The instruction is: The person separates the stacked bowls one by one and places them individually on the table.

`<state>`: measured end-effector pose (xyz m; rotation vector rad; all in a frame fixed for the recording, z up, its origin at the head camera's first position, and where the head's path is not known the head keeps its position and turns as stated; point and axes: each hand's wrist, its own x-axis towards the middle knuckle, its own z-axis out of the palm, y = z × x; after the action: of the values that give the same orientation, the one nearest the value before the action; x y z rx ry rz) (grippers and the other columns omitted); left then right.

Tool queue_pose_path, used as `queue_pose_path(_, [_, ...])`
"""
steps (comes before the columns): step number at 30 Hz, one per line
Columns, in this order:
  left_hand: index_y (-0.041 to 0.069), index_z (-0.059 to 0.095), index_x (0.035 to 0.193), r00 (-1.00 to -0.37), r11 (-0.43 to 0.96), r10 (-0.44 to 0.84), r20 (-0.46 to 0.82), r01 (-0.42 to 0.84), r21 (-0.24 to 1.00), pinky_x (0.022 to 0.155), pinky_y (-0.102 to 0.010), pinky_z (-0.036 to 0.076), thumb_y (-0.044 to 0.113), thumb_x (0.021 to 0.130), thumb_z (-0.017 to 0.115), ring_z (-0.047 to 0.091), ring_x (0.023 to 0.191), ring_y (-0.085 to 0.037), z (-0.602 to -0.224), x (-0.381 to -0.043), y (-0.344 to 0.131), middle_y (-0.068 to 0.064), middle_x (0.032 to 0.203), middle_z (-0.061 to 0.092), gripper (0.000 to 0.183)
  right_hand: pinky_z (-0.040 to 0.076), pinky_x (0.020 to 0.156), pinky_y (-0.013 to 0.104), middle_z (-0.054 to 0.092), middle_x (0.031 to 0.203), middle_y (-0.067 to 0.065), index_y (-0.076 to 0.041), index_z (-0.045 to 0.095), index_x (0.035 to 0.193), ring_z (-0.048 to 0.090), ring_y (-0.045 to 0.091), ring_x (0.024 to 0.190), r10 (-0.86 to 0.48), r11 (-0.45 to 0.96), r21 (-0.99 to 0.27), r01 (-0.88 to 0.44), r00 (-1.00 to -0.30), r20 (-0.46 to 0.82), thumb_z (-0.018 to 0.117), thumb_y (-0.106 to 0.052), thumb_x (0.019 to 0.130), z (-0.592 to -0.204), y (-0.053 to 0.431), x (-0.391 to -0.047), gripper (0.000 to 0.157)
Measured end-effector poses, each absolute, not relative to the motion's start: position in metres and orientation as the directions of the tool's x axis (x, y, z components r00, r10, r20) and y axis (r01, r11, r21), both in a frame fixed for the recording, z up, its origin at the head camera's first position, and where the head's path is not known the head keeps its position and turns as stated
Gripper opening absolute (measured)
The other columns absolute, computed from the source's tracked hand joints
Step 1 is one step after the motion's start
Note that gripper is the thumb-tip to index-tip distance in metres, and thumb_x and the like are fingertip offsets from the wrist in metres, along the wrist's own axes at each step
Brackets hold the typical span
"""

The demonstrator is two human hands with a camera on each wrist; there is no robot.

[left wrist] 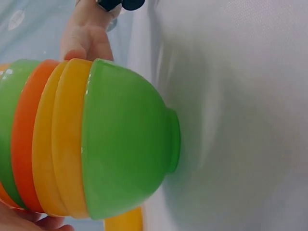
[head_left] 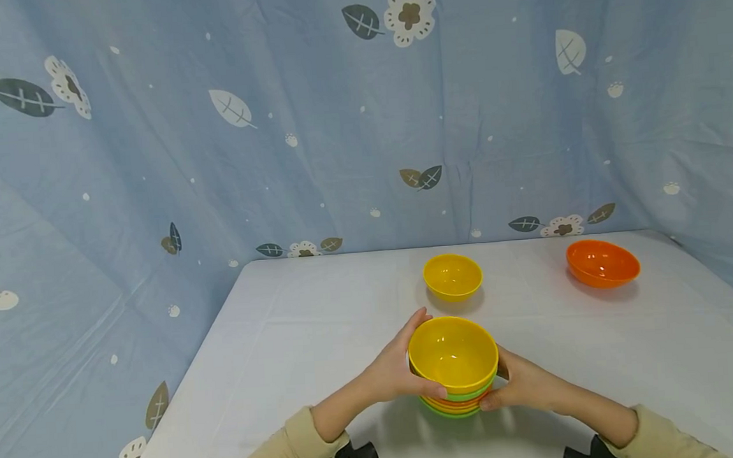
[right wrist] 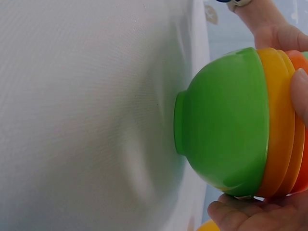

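Both hands grip a stack of nested bowls (head_left: 453,357) near the front of the table, one hand on each side. A yellow bowl tops the stack, with green, orange and more yellow rims beneath it. At the bottom is a green bowl (left wrist: 127,139), its foot close to the white cloth. My left hand (head_left: 395,373) holds the stack's upper left, the thumb across the front and the fingers toward the back. Lower on the right side, my right hand (head_left: 527,385) curls round the bowls, its thumb at the front.
Behind the stack stands a single yellow bowl (head_left: 453,277). An orange bowl (head_left: 602,263) sits at the back right of the white-covered table (head_left: 310,330). A blue patterned curtain (head_left: 309,120) hangs along the back and sides.
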<state>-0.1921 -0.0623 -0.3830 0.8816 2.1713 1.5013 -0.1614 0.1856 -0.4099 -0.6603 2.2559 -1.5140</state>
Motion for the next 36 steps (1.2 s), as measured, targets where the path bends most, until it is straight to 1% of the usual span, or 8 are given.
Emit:
queue_pose_path(7, [0.016, 0.017, 0.147, -0.775, 0.28, 0.628, 0.076, 0.316, 0.907, 0.104, -0.041, 0.032, 0.049, 0.066, 0.077, 0.035, 0.129, -0.017, -0.384, -0.191, -0.062, 0.002, 0.146, 0.031, 0.106, 0.028, 0.096, 0.065, 0.037, 0.138, 0.023, 0.004, 0.016, 0.142, 0.032, 0.047, 0.126, -0.557, 0.325, -0.927, -0.187, -0.83, -0.028, 0.073, -0.023, 0.078, -0.409, 0.185, -0.161, 0.089])
queue_pose_path(15, [0.016, 0.02, 0.146, -0.782, 0.244, 0.613, 0.11, 0.32, 0.916, 0.103, -0.038, 0.034, 0.043, 0.066, 0.079, 0.038, 0.125, -0.016, -0.383, -0.19, -0.061, 0.002, 0.142, 0.034, 0.103, 0.028, 0.097, 0.064, 0.035, 0.139, 0.025, 0.005, 0.014, 0.143, 0.031, 0.047, 0.126, -0.554, 0.333, -0.926, -0.177, -0.831, -0.04, 0.072, -0.023, 0.079, -0.41, 0.186, -0.161, 0.09])
queue_pose_path(18, [0.017, 0.02, 0.146, -0.787, 0.247, 0.606, 0.116, 0.326, 0.913, 0.104, -0.042, 0.033, 0.043, 0.065, 0.08, 0.037, 0.126, -0.016, -0.381, -0.189, -0.062, 0.003, 0.143, 0.034, 0.104, 0.029, 0.097, 0.063, 0.036, 0.139, 0.024, 0.005, 0.015, 0.143, 0.031, 0.047, 0.126, -0.548, 0.341, -0.924, -0.172, -0.835, -0.047, 0.072, -0.024, 0.079, -0.41, 0.186, -0.16, 0.09])
queue_pose_path(24, [0.019, 0.019, 0.146, -0.797, 0.224, 0.585, 0.149, 0.336, 0.915, 0.105, -0.049, 0.028, 0.037, 0.065, 0.081, 0.034, 0.129, -0.019, -0.376, -0.189, -0.065, 0.003, 0.144, 0.033, 0.103, 0.03, 0.097, 0.062, 0.033, 0.141, 0.025, 0.004, 0.015, 0.143, 0.031, 0.047, 0.127, -0.555, 0.327, -0.928, -0.18, -0.831, -0.034, 0.071, -0.023, 0.08, -0.412, 0.186, -0.162, 0.089])
queue_pose_path(28, [0.02, 0.019, 0.146, -0.795, 0.195, 0.579, 0.18, 0.349, 0.917, 0.104, -0.05, 0.029, 0.042, 0.066, 0.08, 0.035, 0.128, -0.02, -0.373, -0.19, -0.069, 0.002, 0.144, 0.034, 0.103, 0.031, 0.097, 0.061, 0.034, 0.14, 0.025, 0.004, 0.017, 0.142, 0.031, 0.047, 0.126, -0.562, 0.317, -0.928, -0.195, -0.827, -0.018, 0.071, -0.023, 0.08, -0.412, 0.186, -0.162, 0.086])
queue_pose_path(30, [0.019, 0.019, 0.146, -0.789, 0.176, 0.581, 0.198, 0.359, 0.917, 0.103, -0.049, 0.031, 0.044, 0.066, 0.079, 0.037, 0.126, -0.021, -0.37, -0.191, -0.07, 0.001, 0.143, 0.035, 0.103, 0.031, 0.097, 0.061, 0.036, 0.139, 0.024, 0.003, 0.018, 0.142, 0.034, 0.042, 0.126, -0.562, 0.319, -0.926, -0.203, -0.827, -0.012, 0.071, -0.023, 0.08, -0.412, 0.186, -0.162, 0.085])
queue_pose_path(34, [0.018, 0.019, 0.146, -0.783, 0.144, 0.582, 0.22, 0.365, 0.92, 0.102, -0.045, 0.033, 0.045, 0.067, 0.078, 0.038, 0.124, -0.021, -0.364, -0.191, -0.072, -0.001, 0.143, 0.035, 0.102, 0.032, 0.097, 0.06, 0.038, 0.138, 0.022, 0.002, 0.019, 0.142, 0.041, 0.007, 0.122, -0.564, 0.32, -0.922, -0.217, -0.826, -0.002, 0.071, -0.022, 0.08, -0.413, 0.186, -0.162, 0.084])
queue_pose_path(36, [0.018, 0.019, 0.146, -0.783, 0.133, 0.58, 0.225, 0.364, 0.922, 0.103, -0.045, 0.033, 0.042, 0.067, 0.079, 0.038, 0.125, -0.021, -0.362, -0.191, -0.072, -0.001, 0.143, 0.034, 0.102, 0.032, 0.097, 0.06, 0.039, 0.138, 0.021, 0.002, 0.019, 0.142, 0.042, 0.003, 0.12, -0.565, 0.322, -0.921, -0.219, -0.825, -0.001, 0.071, -0.021, 0.081, -0.413, 0.187, -0.162, 0.084])
